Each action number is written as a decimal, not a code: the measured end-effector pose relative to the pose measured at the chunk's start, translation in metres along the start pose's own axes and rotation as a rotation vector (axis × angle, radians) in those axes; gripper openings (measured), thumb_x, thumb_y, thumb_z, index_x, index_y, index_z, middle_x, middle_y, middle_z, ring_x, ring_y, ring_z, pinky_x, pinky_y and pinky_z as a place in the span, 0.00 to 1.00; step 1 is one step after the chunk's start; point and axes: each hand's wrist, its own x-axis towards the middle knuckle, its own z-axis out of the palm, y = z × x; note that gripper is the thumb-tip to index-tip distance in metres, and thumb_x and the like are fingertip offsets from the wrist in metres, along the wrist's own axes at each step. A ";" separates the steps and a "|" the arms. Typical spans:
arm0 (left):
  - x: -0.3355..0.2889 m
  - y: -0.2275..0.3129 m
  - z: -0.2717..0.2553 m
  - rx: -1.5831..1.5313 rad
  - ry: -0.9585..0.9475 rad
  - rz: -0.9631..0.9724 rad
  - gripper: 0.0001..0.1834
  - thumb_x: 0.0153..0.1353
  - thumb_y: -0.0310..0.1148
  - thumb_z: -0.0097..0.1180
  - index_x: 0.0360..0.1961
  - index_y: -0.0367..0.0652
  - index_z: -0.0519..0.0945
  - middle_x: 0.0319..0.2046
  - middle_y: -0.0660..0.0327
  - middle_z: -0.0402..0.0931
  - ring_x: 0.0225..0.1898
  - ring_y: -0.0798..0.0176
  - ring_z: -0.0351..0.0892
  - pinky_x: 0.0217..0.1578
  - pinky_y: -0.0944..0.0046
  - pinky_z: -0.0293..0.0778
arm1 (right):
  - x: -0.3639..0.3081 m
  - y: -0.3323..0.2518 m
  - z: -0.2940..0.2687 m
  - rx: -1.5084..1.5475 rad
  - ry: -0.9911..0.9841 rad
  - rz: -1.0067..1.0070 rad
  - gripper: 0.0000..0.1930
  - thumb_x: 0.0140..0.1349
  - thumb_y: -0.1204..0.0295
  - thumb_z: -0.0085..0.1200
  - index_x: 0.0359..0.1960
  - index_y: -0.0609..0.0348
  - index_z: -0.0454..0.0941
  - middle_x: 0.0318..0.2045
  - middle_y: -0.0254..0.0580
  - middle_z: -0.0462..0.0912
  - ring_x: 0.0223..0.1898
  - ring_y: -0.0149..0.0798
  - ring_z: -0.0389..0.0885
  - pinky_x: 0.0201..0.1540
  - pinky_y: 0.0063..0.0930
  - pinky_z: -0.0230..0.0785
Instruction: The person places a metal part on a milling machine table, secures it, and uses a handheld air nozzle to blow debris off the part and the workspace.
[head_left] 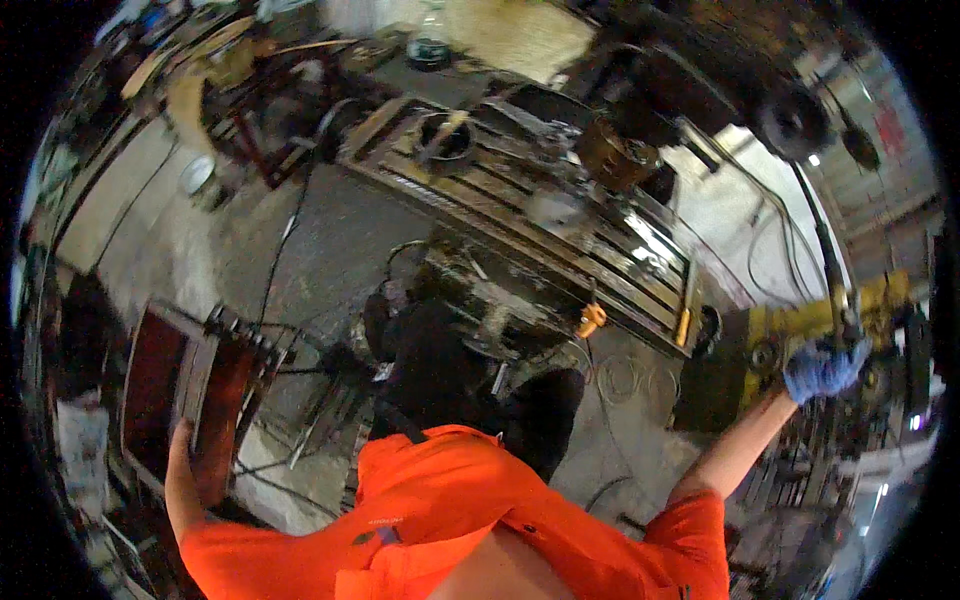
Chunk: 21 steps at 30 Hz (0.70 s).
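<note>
My right hand (825,370), in a blue-grey glove, is closed around the lower end of a long dark lever (828,255) at the right. My left arm reaches to a reddish-brown metal box (222,415) at the lower left. My left hand (182,432) is at the box's edge, its fingers not showing clearly. Ahead of me is a slotted machine table (480,225), with a round dark container (446,145) and a rusty can (610,155) on it. An orange-yellow piece (591,319) sits at its near edge.
A clear bottle (428,48) stands beyond the table. At the left, a white bucket (200,182) is on the floor, near cables. Dark machine parts (790,120) overhang the upper right, and a yellow machine part (785,325) lies beside my right hand.
</note>
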 end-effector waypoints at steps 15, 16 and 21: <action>-0.198 0.095 0.172 -0.413 -0.212 0.021 0.22 0.63 0.42 0.42 0.51 0.39 0.69 0.47 0.52 0.72 0.48 0.55 0.72 0.50 0.59 0.68 | 0.118 0.026 0.007 -0.213 0.045 -0.379 0.16 0.51 0.78 0.50 0.44 0.66 0.72 0.42 0.53 0.77 0.43 0.49 0.76 0.47 0.32 0.69; -0.195 0.101 0.177 -0.385 -0.220 0.023 0.22 0.63 0.42 0.42 0.51 0.39 0.69 0.47 0.52 0.72 0.48 0.55 0.72 0.50 0.59 0.68 | 0.109 0.030 0.006 -0.211 0.032 -0.397 0.17 0.51 0.78 0.50 0.45 0.66 0.72 0.43 0.54 0.76 0.44 0.50 0.76 0.48 0.33 0.69; -0.165 0.098 0.159 -0.414 -0.108 -0.231 0.21 0.62 0.43 0.43 0.50 0.39 0.70 0.43 0.54 0.74 0.42 0.55 0.75 0.46 0.60 0.72 | 0.017 -0.012 -0.019 0.519 -0.074 0.292 0.19 0.47 0.80 0.47 0.44 0.66 0.73 0.40 0.46 0.77 0.41 0.43 0.76 0.47 0.33 0.68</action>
